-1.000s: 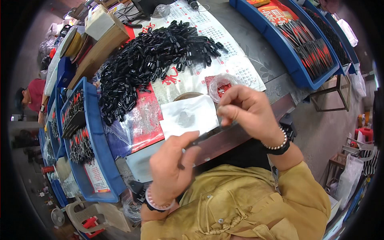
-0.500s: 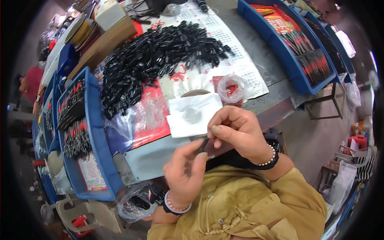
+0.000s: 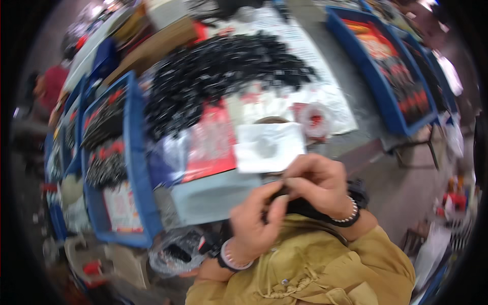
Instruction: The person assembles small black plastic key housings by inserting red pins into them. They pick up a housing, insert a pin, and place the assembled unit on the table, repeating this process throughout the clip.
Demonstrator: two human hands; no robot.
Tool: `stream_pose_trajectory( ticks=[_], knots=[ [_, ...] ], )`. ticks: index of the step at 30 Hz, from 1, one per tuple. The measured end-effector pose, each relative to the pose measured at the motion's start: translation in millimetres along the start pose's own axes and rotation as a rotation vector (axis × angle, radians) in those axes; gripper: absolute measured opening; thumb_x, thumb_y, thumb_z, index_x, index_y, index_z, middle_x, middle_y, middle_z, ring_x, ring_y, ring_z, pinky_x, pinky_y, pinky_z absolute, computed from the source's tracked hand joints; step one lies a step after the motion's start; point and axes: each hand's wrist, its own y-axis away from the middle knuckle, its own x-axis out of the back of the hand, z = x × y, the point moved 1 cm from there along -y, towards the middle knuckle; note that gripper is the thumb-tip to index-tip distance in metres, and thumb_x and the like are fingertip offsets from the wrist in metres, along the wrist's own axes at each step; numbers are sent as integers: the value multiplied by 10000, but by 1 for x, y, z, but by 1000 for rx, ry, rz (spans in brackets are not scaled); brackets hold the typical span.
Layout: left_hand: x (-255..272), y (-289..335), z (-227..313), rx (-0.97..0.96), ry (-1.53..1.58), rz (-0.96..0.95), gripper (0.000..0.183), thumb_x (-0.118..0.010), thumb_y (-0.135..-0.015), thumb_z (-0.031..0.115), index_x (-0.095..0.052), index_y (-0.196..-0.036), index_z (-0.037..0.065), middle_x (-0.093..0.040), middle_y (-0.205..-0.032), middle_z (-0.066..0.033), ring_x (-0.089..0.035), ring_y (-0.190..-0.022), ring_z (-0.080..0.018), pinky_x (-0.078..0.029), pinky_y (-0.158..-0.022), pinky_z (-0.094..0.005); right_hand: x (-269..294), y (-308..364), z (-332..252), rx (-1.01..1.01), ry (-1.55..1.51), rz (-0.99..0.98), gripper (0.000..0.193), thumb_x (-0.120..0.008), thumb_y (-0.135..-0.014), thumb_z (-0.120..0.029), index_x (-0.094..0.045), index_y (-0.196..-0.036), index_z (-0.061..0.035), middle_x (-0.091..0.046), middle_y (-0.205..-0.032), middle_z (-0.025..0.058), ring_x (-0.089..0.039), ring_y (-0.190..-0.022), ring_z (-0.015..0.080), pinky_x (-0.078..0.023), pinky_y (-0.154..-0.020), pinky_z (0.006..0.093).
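Observation:
In front of my chest my two hands meet over a small dark part. My left hand [image 3: 256, 218] pinches this small black piece [image 3: 279, 193] between thumb and fingers. Fingertips of my right hand [image 3: 320, 188] are pressed together at its upper end; whether they hold something small of their own is hidden and blurred. Just beyond lies a white paper sheet [image 3: 249, 160] with a grey smudge. Behind it a clear round tub [image 3: 306, 122] contains small red bits. A wide heap of small black glossy parts [image 3: 218, 76] covers the far table.
A blue bin [image 3: 140, 203] with rows of black and red pieces stands at the left. Another blue bin [image 3: 373, 76] with similar pieces is at the far right. A clear plastic bag [image 3: 175, 251] hangs low by my left wrist. A person in red [image 3: 55, 86] is far left.
The whole view has swung, so the table appears farther right and is blurred. My hands have come closer together, with the right fingertips now at the black piece.

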Motion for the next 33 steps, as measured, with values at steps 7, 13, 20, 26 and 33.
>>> stream_pose_trajectory(
  ticks=[7,13,20,26,33],
  knots=[
    [-3,5,0,67,252,-15,244,-629,-898,51,-593,-1131,-11,-654,-802,-51,-546,-615,-62,-442,-551,-213,3,-5,9,91,-187,-79,65,-606,-852,68,-582,-905,39,-605,-843,112,-579,-632,104,-474,-568,213],
    [-5,6,-2,60,249,14,240,-624,-903,58,-591,-1130,-14,-641,-777,-34,-521,-607,-39,-432,-547,-204,0,3,21,95,-164,16,92,-611,-861,50,-558,-932,24,-599,-856,110,-561,-626,95,-467,-555,206],
    [-9,7,-1,72,215,64,232,-616,-909,68,-589,-1125,-15,-637,-783,-56,-542,-638,-59,-454,-582,-214,-19,9,26,241,3,167,100,-584,-881,58,-542,-954,4,-598,-884,73,-528,-729,63,-439,-610,177],
    [-11,8,0,21,89,124,270,-636,-894,66,-569,-1144,-11,-658,-814,-129,-622,-618,-137,-495,-581,-256,-29,8,25,214,-126,223,121,-560,-879,91,-547,-962,4,-601,-901,73,-547,-761,72,-453,-669,199],
    [-5,7,-2,33,213,-15,427,-645,-895,44,-507,-1293,-27,-639,-845,-64,-550,-672,-53,-468,-613,-199,-14,7,18,202,-145,55,109,-601,-889,52,-576,-985,9,-614,-916,47,-568,-760,48,-465,-643,194]
  ],
)
